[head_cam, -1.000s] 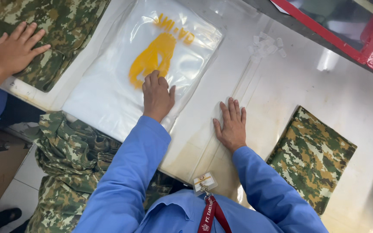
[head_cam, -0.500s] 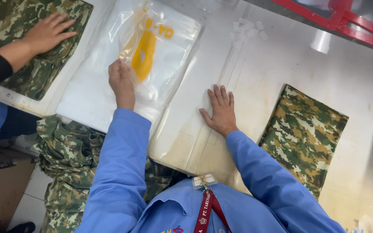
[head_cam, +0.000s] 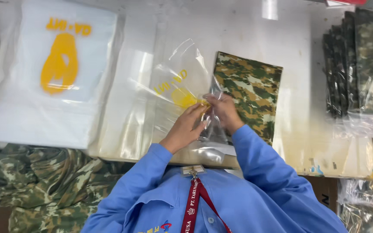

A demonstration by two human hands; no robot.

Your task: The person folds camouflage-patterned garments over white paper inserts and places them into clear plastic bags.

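**Both hands lifted a clear bag beside the folded camouflage garment**

Half a second earlier the left hand lay on the stack of printed bags and the right hand rested flat, fingers spread, on the table. Now both hands had come together in front of the chest. The left hand (head_cam: 185, 127) and the right hand (head_cam: 223, 113) each pinched the edge of a clear plastic bag (head_cam: 175, 88), fingers curled and almost touching, with the film crumpled between them. The bag stood raised off the table, reaching up and to the left of the hands; a yellow print, letters over a rounded shape, showed through it just above the left fingertips.

The folded camouflage garment (head_cam: 249, 92) lay flat directly beyond the right hand, partly covered by that hand and by the bag's edge; earlier it had been well to the right of the hands.

Far to the left of the left hand lay the stack of flat bags (head_cam: 44, 108), white-looking and rectangular, with the same yellow mark on top: a line of letters above a larger oval figure. To the right of the right hand, well apart, sat a pile of bagged camouflage garments (head_cam: 359, 64) in glossy clear wrapping. Loose camouflage cloth (head_cam: 52, 181) hung below the table edge, under the left arm. A red lanyard (head_cam: 197, 203) ran down the blue shirt.
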